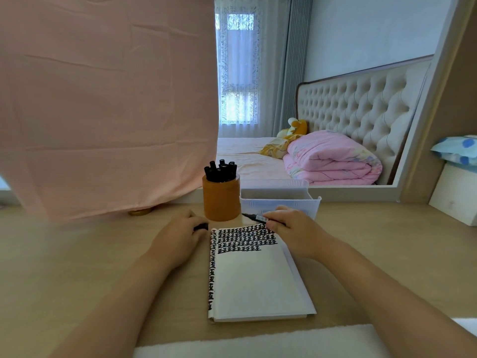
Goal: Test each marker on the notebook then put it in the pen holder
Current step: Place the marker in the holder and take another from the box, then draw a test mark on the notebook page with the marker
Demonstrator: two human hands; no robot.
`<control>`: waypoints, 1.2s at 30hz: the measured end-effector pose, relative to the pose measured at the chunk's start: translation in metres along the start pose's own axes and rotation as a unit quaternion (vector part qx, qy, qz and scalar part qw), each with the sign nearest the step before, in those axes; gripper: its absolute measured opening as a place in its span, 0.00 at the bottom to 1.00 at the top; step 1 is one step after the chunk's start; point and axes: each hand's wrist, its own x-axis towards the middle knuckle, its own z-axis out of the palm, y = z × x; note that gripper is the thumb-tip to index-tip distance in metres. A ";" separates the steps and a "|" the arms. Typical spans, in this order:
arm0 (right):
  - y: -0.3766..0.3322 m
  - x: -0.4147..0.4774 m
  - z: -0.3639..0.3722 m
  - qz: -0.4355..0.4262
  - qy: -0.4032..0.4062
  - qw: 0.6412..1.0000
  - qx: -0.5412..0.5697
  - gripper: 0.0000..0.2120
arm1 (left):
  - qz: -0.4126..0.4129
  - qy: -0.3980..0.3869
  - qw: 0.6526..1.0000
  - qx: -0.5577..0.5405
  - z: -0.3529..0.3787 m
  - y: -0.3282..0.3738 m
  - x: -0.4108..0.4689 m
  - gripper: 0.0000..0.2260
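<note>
I log: right hand [291, 233], fingers curled round a black marker [254, 217], tip pointing left over the notebook's top edge; left hand [178, 233], fingertips pinching a small black cap [200, 226], resting on the desk [77, 254] beside the notebook [255, 280]; notebook open, flat, rows of black marks across its upper page; orange pen holder [221, 202] upright behind it, holding black markers [221, 170]; white basket [281, 200] just right.

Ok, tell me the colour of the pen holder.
The pen holder is a plain orange-brown, clearest in the head view.
</note>
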 end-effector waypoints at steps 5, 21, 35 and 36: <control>-0.011 -0.002 -0.005 0.020 0.007 0.990 0.139 0.20 | -0.065 0.022 0.997 -0.022 0.007 -0.004 -0.003 0.05; -0.012 -0.005 -0.013 0.058 0.011 0.926 0.372 0.07 | 0.039 -0.116 0.993 0.003 0.005 0.052 -0.004 0.33; -0.002 -0.010 0.017 0.095 0.042 0.975 0.198 0.12 | 0.015 -0.184 0.983 0.020 0.011 0.045 -0.005 0.40; -0.001 -0.010 0.018 0.094 0.043 0.975 0.196 0.12 | 0.016 -0.184 0.983 0.022 0.012 0.045 -0.005 0.40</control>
